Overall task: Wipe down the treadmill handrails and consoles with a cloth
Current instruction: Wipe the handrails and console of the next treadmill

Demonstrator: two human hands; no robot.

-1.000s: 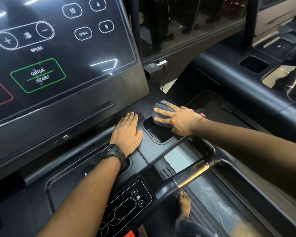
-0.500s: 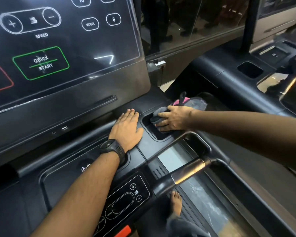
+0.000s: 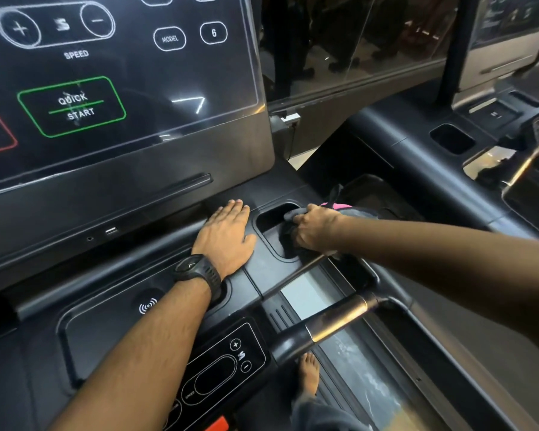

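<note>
My right hand (image 3: 315, 227) grips a grey cloth (image 3: 293, 216) with a pink edge and holds it down inside the rectangular cup holder recess (image 3: 268, 223) of the black treadmill console deck (image 3: 262, 272). My left hand (image 3: 227, 236), with a black watch on the wrist, lies flat on the deck just left of the recess, fingers straight. The large touch screen (image 3: 106, 73) rises behind, showing SPEED and QUICK START buttons. A black and metal handrail grip (image 3: 330, 325) juts out below my right forearm.
A small control panel (image 3: 218, 371) with plus and minus keys sits low at the centre, next to a wireless charging tray (image 3: 112, 321). A neighbouring treadmill console (image 3: 448, 141) stands to the right. My bare foot (image 3: 308, 373) rests on the belt side rail below.
My right hand has moved from the recess's rim down into it, bunching the cloth in its fingers. My left hand stays flat in place. The view has tilted slightly.
</note>
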